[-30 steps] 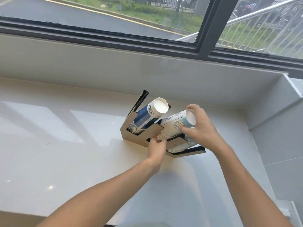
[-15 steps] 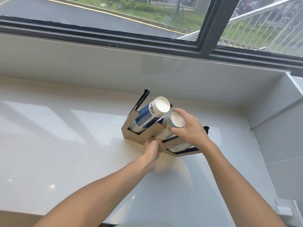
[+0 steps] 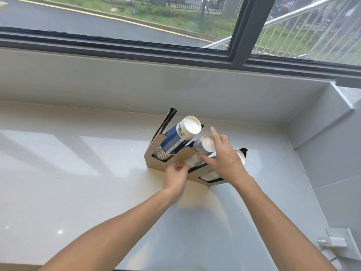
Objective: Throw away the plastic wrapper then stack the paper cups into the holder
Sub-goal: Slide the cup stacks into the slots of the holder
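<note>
The tan three-slot cup holder [image 3: 156, 163] is sitting on the pale stone counter [image 3: 78, 182], with bare surface lying open toward nine o'clock and a wall crowding in at three. The right hand [image 3: 224, 161] is covering the third stack (only a white rim is showing). Its spread, loosely open fingers are resting against the light-blue middle paper cup stack [image 3: 205, 146]. The left hand [image 3: 174, 178] is pinching the holder's front edge, at seven o'clock from that stack.

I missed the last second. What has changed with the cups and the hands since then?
The right hand pushed the middle stack of cups down into the holder; its fingers are now opening off the stack. The left hand stays at the holder's front edge. The blue stack has not moved.
</note>
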